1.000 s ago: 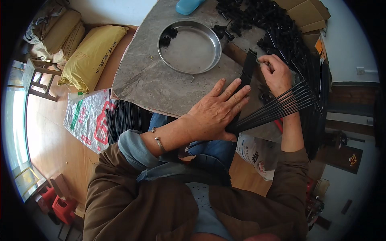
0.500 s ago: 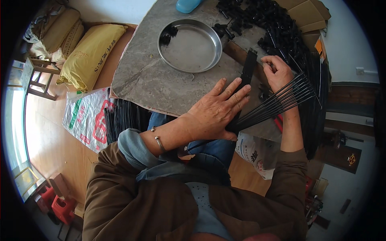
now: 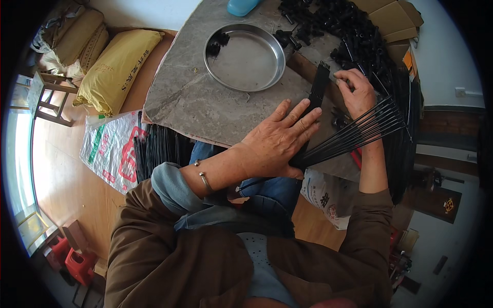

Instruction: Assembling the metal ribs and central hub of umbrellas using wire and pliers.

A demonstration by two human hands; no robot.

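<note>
My left hand [image 3: 280, 133] lies flat with spread fingers over a black flat strip [image 3: 320, 84], pressing it against the table's edge. The strip's far end has a row of fine teeth. From under that hand a fan of thin black rods [image 3: 354, 132] spreads to the right and passes over my right wrist. My right hand [image 3: 357, 92] is closed in a pinch just right of the toothed end. Whatever its fingertips hold is too small to name. A stretch of the strip is hidden beneath my left palm.
A round metal tray [image 3: 246, 77] holding small black clumps stands on the grey table [image 3: 177, 97]. Black tubular parts [image 3: 354, 36] are heaped at the far right beside a cardboard box [image 3: 393, 20]. More black rods [image 3: 162, 154] hang left of my legs. A yellow sack [image 3: 117, 72] lies farther left.
Both hands keep nearly the same place and pose. My right fingertips have shifted only slightly beside the strip's toothed end, and the whole view has moved a little.
</note>
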